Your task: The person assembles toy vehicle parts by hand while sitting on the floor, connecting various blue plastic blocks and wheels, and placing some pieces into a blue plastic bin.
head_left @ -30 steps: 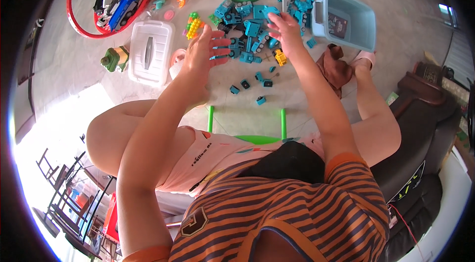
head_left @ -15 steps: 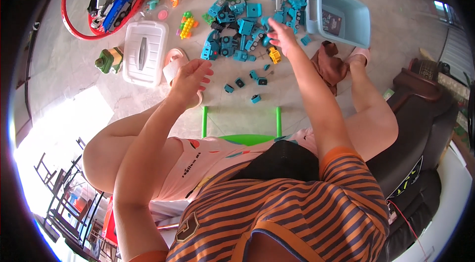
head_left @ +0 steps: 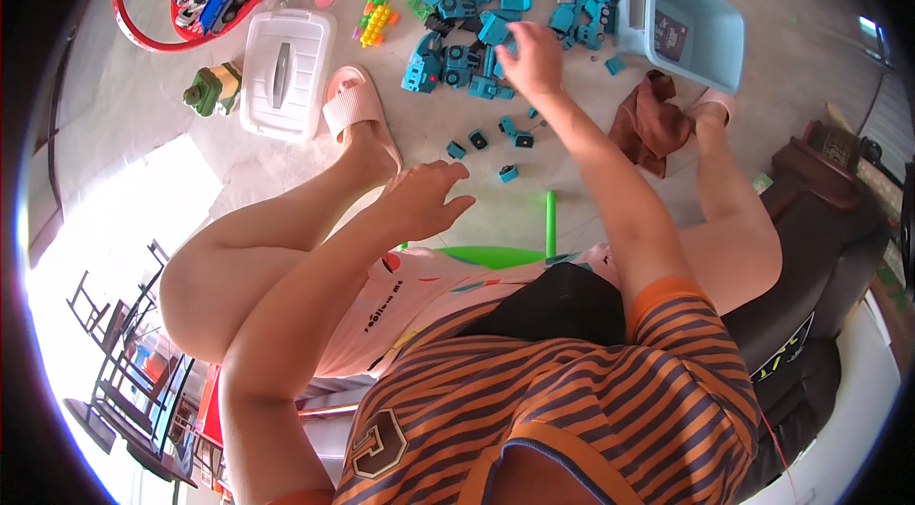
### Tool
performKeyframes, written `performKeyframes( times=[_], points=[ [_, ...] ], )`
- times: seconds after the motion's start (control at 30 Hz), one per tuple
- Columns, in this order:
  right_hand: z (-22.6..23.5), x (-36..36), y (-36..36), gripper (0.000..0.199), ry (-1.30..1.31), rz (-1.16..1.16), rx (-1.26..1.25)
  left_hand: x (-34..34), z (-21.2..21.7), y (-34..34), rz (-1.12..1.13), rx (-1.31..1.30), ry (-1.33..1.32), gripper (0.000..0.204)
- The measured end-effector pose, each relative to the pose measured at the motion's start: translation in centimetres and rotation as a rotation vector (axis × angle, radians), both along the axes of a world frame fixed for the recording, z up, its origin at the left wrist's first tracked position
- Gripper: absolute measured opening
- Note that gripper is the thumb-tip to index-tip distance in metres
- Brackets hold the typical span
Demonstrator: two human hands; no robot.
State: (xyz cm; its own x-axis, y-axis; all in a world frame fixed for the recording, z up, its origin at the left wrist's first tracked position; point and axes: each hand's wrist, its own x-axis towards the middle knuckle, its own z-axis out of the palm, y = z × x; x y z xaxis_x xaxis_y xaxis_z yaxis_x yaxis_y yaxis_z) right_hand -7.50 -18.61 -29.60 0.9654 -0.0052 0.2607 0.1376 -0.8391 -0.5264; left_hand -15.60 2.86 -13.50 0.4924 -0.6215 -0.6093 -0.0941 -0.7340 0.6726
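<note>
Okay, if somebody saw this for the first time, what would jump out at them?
Probably the heap of teal toy blocks spread over the floor at top centre, with the right hand reaching into it. Right of the heap a light blue bin lies tipped on its side. The left hand hangs open and empty, nearer the knee.
</note>
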Motion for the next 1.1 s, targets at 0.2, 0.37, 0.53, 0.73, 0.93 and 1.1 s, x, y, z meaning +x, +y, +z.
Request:
performKeyframes(
  times=[0.2, 0.37, 0.53, 0.73, 0.93, 1.1],
  points=[
    [-0.9, -2.0, 10.0, 0.054, 0.202, 0.369, -0.205, 0.1, -0.1, 0.0, -0.029, 0.049, -0.035, 0.035],
    [-4.8, -0.4, 9.8, 0.061, 0.316, 0.349, -0.441, 2.2, -1.6, -0.3, 0.080, 0.119, -0.052, 0.035],
    [-1.2, 0.8, 8.2, 0.051, 0.225, 0.370, 0.184, 3.1, -7.8, 4.1, 0.474, 0.179, -0.093, 0.046],
    [8.1, -0.1, 5.5, 0.062, 0.734, 0.415, 0.972, 7.7, -1.0, 1.4, 1.274, -0.235, 0.869, 0.075],
    [12.4, -0.4, 3.6, 0.059, 0.542, 0.493, 0.999, 9.4, -1.0, -0.5, 1.130, -0.522, 0.736, 0.041],
    [8.0, 0.4, -5.3, 0.055, 0.622, -0.101, 1.192, 10.3, -1.6, -1.7, 1.199, -0.556, 0.681, 0.038]
  ],
)
